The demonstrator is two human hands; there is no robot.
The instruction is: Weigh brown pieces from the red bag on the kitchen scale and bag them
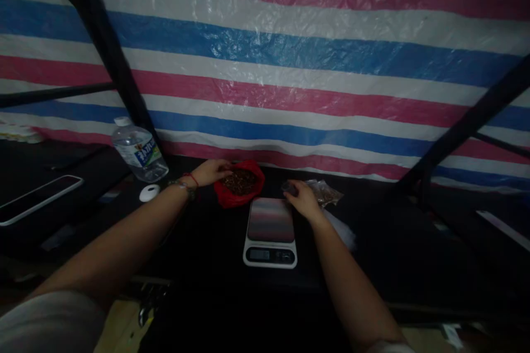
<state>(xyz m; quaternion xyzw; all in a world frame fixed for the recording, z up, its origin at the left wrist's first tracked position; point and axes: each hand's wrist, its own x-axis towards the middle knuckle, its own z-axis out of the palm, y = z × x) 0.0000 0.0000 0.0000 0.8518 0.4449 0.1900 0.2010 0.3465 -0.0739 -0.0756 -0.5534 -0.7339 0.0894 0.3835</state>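
Observation:
My left hand [211, 171] is at the left rim of a red plastic bag [226, 200], its fingers closed over the edge. Loose brown dried bits [240, 181] fill the bag's open mouth. Behind the right back corner of a white kitchen scale [271, 233], my right hand [304, 198] is closed on a small dark see-through object [289, 188], perhaps a little cup; its exact kind is unclear. The scale's plate bears nothing. Just beyond the right hand lies a clear plastic bag [325, 192] with brown bits in it.
A clear plastic bottle [138, 151] stands back left, with a white rounded object [149, 193] before it. A phone [39, 198] lies far left. Crumpled clear plastic [340, 230] is under my right forearm. Dark metal bars [110, 49] slant before a striped sheet [290, 66].

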